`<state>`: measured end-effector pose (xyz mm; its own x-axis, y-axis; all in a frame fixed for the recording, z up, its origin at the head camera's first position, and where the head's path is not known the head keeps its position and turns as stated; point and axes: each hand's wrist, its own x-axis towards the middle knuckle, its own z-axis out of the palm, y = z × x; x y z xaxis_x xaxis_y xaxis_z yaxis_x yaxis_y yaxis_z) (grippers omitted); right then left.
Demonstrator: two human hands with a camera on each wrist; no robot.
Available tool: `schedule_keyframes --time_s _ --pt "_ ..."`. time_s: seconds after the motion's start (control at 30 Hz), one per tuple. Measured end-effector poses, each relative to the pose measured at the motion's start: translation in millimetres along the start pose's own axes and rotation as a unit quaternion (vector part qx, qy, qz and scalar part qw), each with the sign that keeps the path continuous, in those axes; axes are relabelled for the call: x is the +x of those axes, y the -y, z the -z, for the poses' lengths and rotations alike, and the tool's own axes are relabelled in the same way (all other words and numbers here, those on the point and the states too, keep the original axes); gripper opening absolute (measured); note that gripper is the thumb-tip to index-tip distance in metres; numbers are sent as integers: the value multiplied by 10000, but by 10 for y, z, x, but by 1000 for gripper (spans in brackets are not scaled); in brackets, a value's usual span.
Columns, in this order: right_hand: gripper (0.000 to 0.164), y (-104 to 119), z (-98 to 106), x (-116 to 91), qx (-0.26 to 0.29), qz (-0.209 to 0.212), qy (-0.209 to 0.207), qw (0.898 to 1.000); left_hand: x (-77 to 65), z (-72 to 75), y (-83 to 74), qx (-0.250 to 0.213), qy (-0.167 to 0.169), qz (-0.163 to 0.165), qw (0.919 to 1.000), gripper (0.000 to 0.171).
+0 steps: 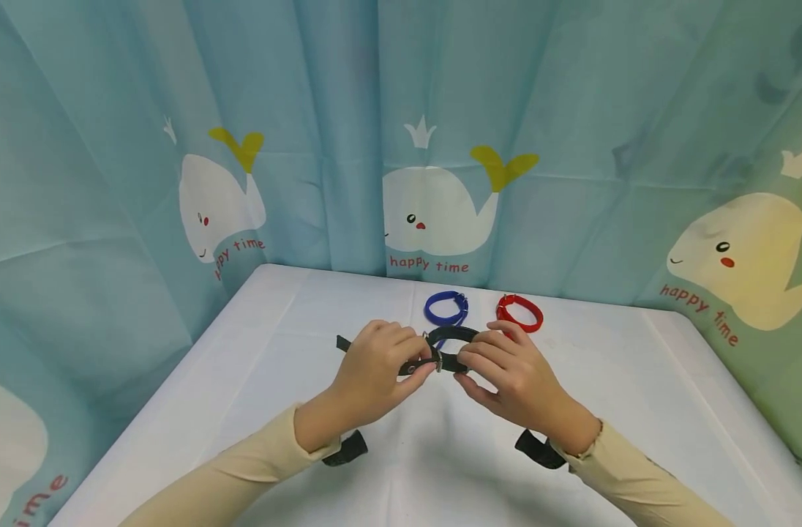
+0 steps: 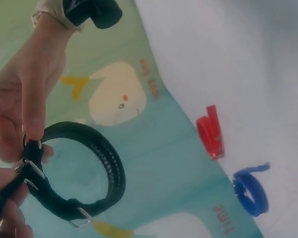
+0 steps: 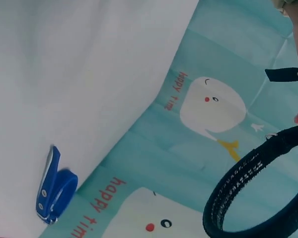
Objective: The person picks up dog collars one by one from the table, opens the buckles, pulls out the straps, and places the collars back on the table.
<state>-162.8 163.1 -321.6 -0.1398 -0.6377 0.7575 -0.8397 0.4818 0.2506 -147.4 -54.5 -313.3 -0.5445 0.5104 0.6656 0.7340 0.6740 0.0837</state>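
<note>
Both hands hold a black buckled collar above the table, formed into a loop. The left hand pinches its strap close to the metal buckle; the strap's tail sticks out left past that hand. On the other side of the buckle, the right hand grips the band between thumb and fingers. In the left wrist view the strap runs through the buckle, and a metal ring hangs from the loop. The right wrist view shows the loop's textured inner face, while most of both hands lies outside it.
A blue collar and a red collar lie coiled near the far edge of the white table. Behind the table hangs a blue-green curtain printed with whales. Black straps sit at both wrists.
</note>
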Motion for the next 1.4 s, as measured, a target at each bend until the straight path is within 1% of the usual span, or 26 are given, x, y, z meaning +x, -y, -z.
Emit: schedule_keyframes --time_s 0.1,0.17,0.33,0.43,0.53,0.63,0.8,0.9,0.97,1.03,1.13,1.2,1.27,1.33,1.4 --pt "36 13 0 9 0 -97 125 9999 -3 8 -4 -47 52 32 10000 11" --pt "35 22 -7 16 -24 -124 107 9999 2 13 -12 -146 156 54 9998 9" --pt "32 32 -33 37 3 -5 -391 9992 22 22 -26 -428 338 128 9984 6" --pt "30 37 -38 56 7 147 -646 9978 31 20 -26 -613 333 213 9973 6" --pt "27 44 -38 69 3 346 -789 9963 38 13 -28 -777 314 334 9959 8" --pt "25 47 -42 76 -8 527 -893 9946 49 8 -36 -939 307 413 9942 10" --pt "25 54 -46 77 -24 639 -923 9937 54 -23 -64 -1179 201 504 9915 15" --pt "25 65 -52 78 -74 642 -902 9938 45 -48 -91 -1093 21 591 9922 17" --pt "26 71 -55 83 -112 598 -855 9945 35 -51 -102 -944 -45 612 9936 17" --pt "27 67 -51 85 -87 486 -789 9957 26 -42 -106 -732 -19 589 9956 14" --pt "31 51 -30 72 53 188 -592 9981 12 -21 -94 -302 183 482 9982 10" --pt "34 41 -18 56 223 -44 -487 9986 5 -11 -85 -29 303 330 9990 18" --pt "36 41 -14 42 417 -233 -444 9979 3 -12 -79 194 374 71 9991 32" --pt "35 52 -17 38 623 -362 -482 9962 8 -20 -77 297 326 -221 9988 39" --pt "34 70 -20 42 785 -441 -558 9944 14 -25 -74 293 183 -439 9984 39"
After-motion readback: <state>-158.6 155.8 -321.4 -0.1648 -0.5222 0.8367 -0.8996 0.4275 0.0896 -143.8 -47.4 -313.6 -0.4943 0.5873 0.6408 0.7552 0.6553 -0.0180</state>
